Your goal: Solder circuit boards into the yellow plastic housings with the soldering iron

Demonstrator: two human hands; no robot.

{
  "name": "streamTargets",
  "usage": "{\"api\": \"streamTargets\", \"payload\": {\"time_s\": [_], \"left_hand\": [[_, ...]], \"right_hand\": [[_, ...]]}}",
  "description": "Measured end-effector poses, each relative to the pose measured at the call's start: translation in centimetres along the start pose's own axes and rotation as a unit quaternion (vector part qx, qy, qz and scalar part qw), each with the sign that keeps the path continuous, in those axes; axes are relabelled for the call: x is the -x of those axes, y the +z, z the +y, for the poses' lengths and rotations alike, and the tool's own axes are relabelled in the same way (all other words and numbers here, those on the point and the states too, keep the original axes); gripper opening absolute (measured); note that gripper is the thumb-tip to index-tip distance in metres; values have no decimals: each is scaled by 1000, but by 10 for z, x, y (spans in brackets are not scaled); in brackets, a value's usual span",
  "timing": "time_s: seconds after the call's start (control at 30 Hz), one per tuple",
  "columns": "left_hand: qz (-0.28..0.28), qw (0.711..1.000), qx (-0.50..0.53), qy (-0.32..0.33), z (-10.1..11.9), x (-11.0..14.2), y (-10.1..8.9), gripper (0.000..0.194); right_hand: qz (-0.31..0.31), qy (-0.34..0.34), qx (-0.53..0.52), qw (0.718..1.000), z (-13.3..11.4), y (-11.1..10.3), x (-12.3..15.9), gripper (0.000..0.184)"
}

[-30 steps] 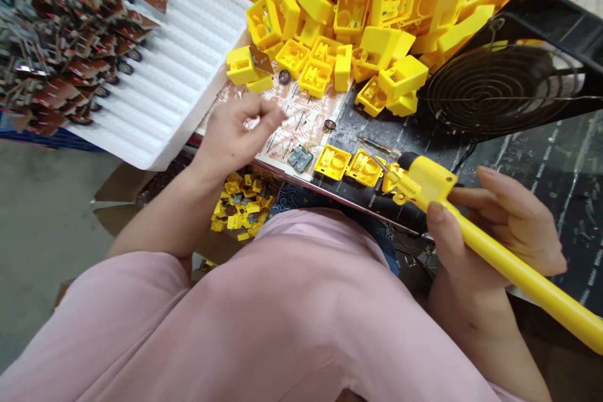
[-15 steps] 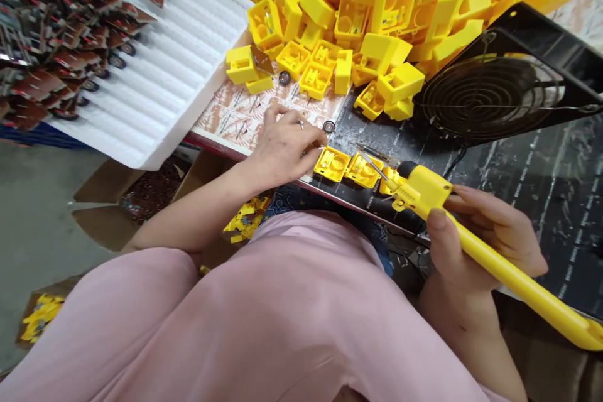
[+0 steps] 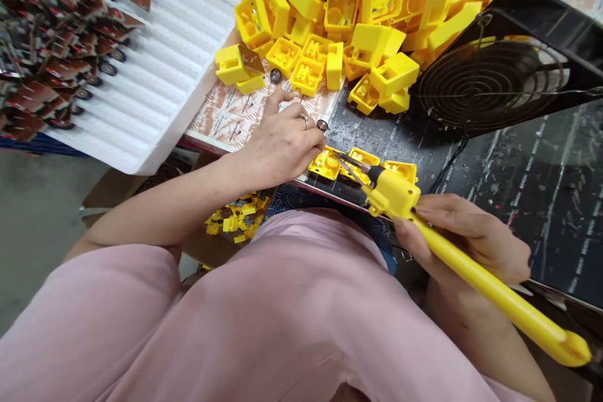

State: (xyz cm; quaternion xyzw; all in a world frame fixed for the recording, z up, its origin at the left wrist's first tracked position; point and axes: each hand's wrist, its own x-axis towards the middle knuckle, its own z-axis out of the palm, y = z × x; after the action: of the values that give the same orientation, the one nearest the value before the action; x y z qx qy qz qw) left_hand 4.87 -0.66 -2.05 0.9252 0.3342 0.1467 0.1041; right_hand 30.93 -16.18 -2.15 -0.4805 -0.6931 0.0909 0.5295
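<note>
A yellow soldering iron (image 3: 461, 267) with a dark tip and a thin feed tube is gripped in my right hand (image 3: 471, 239). Its tip reaches the right side of the leftmost small yellow plastic case (image 3: 325, 166). At that case's upper left edge, my left hand (image 3: 285, 141) has its thumb and forefinger pinched together; what lies between them is hidden. Two more open cases, a middle one (image 3: 362, 157) and a right one (image 3: 400, 169), stand in the same row, partly behind the iron. Metal parts show inside the cases.
A heap of yellow cases (image 3: 325, 6) covers the back. To the right stands a black fan (image 3: 490, 75). On the left, a white foam tray (image 3: 164, 56) bears brown circuit boards (image 3: 61, 69) with small round parts. One round part (image 3: 322, 125) lies beside my left hand. Below the table is a box of yellow pieces (image 3: 238, 217).
The soldering iron has moved left with my right hand, its tip now at the leftmost case. The right case shows more fully. My left hand stays by the leftmost case.
</note>
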Motion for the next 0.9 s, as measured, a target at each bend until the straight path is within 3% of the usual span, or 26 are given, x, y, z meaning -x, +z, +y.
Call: {"api": "streamTargets", "payload": {"time_s": [0.13,0.37,0.53,0.63,0.77,0.9], "left_hand": [[-20,1000,-2,8,-2,-4,-3,29],[-50,998,-41,17,5,-8,-9,32],[-46,997,-57,13,13,-10,-13,38],[-48,998,-39,10,13,-11,-15,39],[-66,996,-64,18,11,-11,-16,36],[-70,995,-74,20,13,-13,-15,36]], "right_hand": [[-58,-44,26,997,-3,5,-11,22],[-94,-73,51,992,-5,4,-19,32],[-102,2,52,993,-10,-10,-17,10],[-102,49,70,991,-14,-13,-14,16],[-46,1,43,998,-11,-9,-11,31],[-54,21,45,997,-10,-6,-9,33]]}}
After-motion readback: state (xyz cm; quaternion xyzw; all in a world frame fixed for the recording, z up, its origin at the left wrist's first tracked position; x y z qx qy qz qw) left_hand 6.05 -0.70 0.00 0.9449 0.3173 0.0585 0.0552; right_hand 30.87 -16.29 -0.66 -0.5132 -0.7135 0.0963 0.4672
